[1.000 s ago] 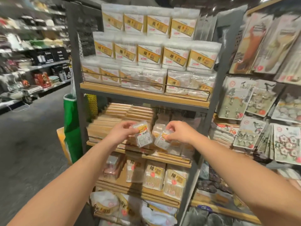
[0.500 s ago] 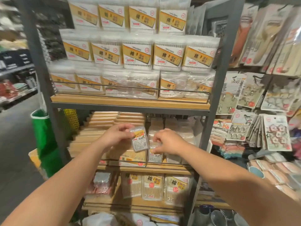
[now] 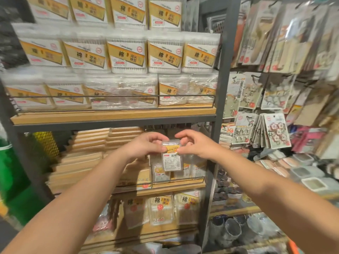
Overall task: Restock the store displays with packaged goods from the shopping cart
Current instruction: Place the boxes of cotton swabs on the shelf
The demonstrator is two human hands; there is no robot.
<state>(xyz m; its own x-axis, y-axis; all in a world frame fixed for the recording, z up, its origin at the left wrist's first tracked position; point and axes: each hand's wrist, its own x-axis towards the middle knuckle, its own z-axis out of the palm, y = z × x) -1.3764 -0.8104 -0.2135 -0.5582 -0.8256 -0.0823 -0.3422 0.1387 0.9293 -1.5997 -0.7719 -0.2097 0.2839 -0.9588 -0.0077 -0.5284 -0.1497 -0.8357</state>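
A small clear packet (image 3: pixel 172 158) with a yellow band and a white label hangs upright in front of the middle shelf (image 3: pixel 170 186). My left hand (image 3: pixel 145 146) pinches its top left corner. My right hand (image 3: pixel 194 143) pinches its top right corner with thumb and fingers curled. Just behind and below the packet stand several like packets (image 3: pixel 159 174) on the right part of that shelf. The shopping cart is out of view.
Tubs of cotton swabs (image 3: pixel 126 55) fill the upper shelf behind a wire rail. Flat tan boxes (image 3: pixel 86 151) are stacked at the middle shelf's left. Bagged swabs (image 3: pixel 161 209) stand on the lower shelf. Carded goods (image 3: pixel 275 131) hang at right. A green bin (image 3: pixel 12 176) stands at left.
My right hand let go of the shelf packets and rose to pinch the packet my left hand held. The packet moved right, in front of the shelf's right part. The view moved closer.
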